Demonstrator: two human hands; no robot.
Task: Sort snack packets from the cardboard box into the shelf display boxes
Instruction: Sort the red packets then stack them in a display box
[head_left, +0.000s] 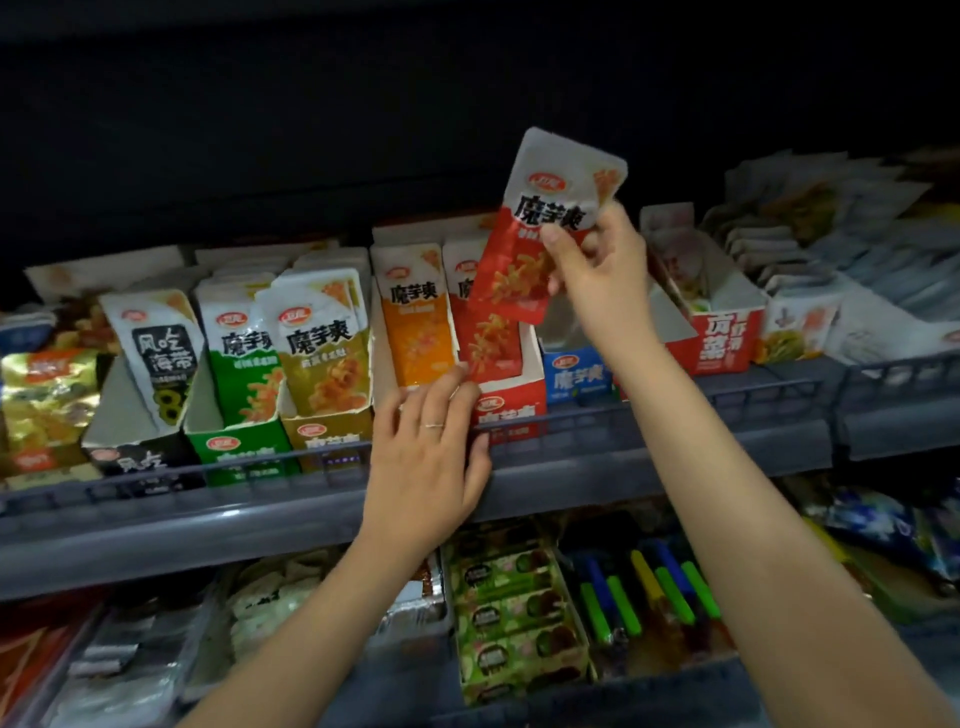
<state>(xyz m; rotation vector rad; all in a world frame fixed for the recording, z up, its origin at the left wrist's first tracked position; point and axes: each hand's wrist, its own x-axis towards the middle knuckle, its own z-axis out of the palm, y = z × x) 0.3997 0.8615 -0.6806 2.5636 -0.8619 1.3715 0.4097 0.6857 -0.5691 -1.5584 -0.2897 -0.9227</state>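
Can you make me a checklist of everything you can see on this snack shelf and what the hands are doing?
Surface: grey shelf with a rail.
Job's things: red packet held up; red display box below, holding red and orange packets.
Clutter: green box, blue box, more snacks on the lower shelf.
Grips: right hand pinches the red packet; left hand rests on the red box's front.
Cables: nothing seen.
Surroundings: dark space above.

The raised packet (540, 228) is showing white above red, with black lettering. At nine o'clock from it, an orange-and-white packet (415, 317) is standing; farther toward nine o'clock are sitting a mustard-yellow packet (324, 348), a green one (236, 353) and a black-and-white one (156, 348). A blue display box (576, 376) is sitting at five o'clock.
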